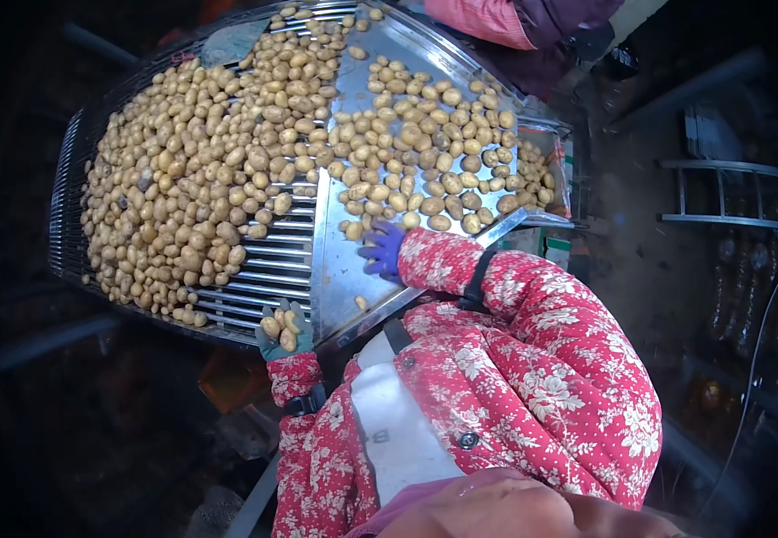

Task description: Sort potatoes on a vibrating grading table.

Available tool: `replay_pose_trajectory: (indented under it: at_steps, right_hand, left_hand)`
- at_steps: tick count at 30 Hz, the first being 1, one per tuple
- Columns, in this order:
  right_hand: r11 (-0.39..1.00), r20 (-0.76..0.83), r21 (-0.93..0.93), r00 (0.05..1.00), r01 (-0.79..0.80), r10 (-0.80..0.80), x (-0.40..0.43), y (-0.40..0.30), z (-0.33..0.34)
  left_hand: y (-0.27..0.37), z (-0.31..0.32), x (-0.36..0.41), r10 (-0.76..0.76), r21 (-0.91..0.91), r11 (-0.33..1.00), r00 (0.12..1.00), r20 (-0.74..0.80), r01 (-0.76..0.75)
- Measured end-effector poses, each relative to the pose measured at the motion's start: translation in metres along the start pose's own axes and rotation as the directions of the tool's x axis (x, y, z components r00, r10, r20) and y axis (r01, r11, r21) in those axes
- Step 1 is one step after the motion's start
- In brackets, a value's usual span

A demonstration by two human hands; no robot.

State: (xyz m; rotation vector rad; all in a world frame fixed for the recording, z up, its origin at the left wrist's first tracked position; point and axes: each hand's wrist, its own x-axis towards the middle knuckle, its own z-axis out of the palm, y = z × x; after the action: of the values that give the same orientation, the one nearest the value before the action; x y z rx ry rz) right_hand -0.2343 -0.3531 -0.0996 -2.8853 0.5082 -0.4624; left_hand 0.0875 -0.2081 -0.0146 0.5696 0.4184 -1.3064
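My left hand [269, 346], in a grey-green glove, lies palm up at the near edge of the slatted rack [278, 261]. Several small potatoes [288, 324] rest in its palm under curled fingers. My right hand [383, 253], in a purple glove, reaches over the sheet-metal tray [335, 269] with its fingers apart. Its fingertips are close to the front potatoes [410, 220] on the tray; whether they touch is unclear. One small potato [361, 302] lies alone near the tray's front rim. A large heap of potatoes [180, 168] covers most of the rack.
More potatoes [533, 175] fill the tray's narrow right end, by a bag-like lining [558, 176]. A raised metal rim [500, 228] borders the tray. Another person's sleeve [480, 20] shows at the far side. A ladder-like metal frame [732, 218] stands right.
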Motion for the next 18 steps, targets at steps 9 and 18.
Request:
replay_pose_trajectory:
  at_steps: [9, 18]
  right_hand:
    - [0.886, -0.205, 0.228, 0.870, -0.403, 0.448, -0.054, 0.024, -0.126]
    - [0.969, 0.289, 0.021, 0.929, -0.247, 0.231, -0.012, 0.026, -0.127]
  left_hand:
    - [-0.002, 0.005, -0.012, -0.326, 0.499, 0.816, 0.945, -0.021, 0.292]
    - [-0.014, 0.022, -0.005, -0.537, 0.413, 0.768, 0.843, 0.000, 0.489]
